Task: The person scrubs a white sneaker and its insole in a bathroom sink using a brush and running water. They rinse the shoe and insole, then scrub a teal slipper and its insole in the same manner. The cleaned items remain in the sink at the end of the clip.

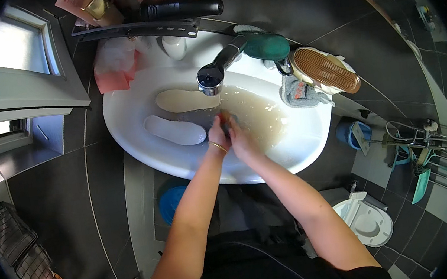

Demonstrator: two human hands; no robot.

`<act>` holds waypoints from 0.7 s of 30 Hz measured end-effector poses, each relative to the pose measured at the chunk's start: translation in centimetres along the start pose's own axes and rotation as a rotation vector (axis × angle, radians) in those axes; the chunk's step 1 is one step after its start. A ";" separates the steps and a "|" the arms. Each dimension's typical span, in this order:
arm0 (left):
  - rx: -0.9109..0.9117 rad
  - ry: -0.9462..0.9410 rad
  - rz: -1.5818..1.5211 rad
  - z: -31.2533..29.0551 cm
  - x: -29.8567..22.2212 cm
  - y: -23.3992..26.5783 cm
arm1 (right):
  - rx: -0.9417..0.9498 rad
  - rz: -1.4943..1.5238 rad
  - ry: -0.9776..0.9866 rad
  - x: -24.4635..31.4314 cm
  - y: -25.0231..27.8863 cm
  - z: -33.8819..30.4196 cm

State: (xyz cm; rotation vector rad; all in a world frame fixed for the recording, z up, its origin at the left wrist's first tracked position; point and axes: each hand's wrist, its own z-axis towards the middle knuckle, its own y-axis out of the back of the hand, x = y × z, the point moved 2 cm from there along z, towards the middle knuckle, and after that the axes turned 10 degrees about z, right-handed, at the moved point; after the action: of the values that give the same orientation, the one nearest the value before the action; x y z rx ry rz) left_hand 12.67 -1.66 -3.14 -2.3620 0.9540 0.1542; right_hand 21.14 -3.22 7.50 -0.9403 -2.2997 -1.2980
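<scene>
Both my hands are close together over the cloudy brownish water of the white sink (pixel 311 146). My left hand (pixel 218 133), with a thin gold bracelet at the wrist, has its fingers curled inward. Against it, my right hand (pixel 238 137) is closed too. Between the fingertips shows a small dark and orange-brown patch that I cannot make out. Left of the hands, a white insole (pixel 174 130) lies in the sink. Behind it is a cream insole (pixel 188 99), its right end near the chrome faucet (pixel 211 78).
On the right rim rest a shoe (pixel 325 69) with its brown sole up, a grey cloth (pixel 303 94) and a green oval object (pixel 267 46). A black shelf (pixel 141 30) with bottles hangs behind. A pink-and-clear bag (pixel 115 69) sits at the back left. A toilet (pixel 366 222) stands right.
</scene>
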 end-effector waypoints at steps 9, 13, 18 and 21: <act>-0.053 -0.016 0.002 0.4 0.0 0.3 | 0.092 0.010 -0.088 0.6 0.5 -0.4; 0.050 0.089 0.036 1.1 0.2 1.3 | 0.081 0.016 -0.047 1.1 0.0 -1.2; 0.138 0.046 0.004 -2.6 -0.2 -1.1 | -0.072 0.124 -0.009 -0.2 -0.1 -0.2; 0.092 0.054 0.037 -3.6 0.5 -1.7 | -0.008 0.092 -0.169 1.1 0.8 -0.5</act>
State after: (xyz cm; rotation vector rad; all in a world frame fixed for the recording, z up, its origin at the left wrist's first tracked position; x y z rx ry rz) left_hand 13.76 -2.96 0.47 -2.2757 1.0097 0.0597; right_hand 20.88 -2.91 8.88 -1.1859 -2.3455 -1.2330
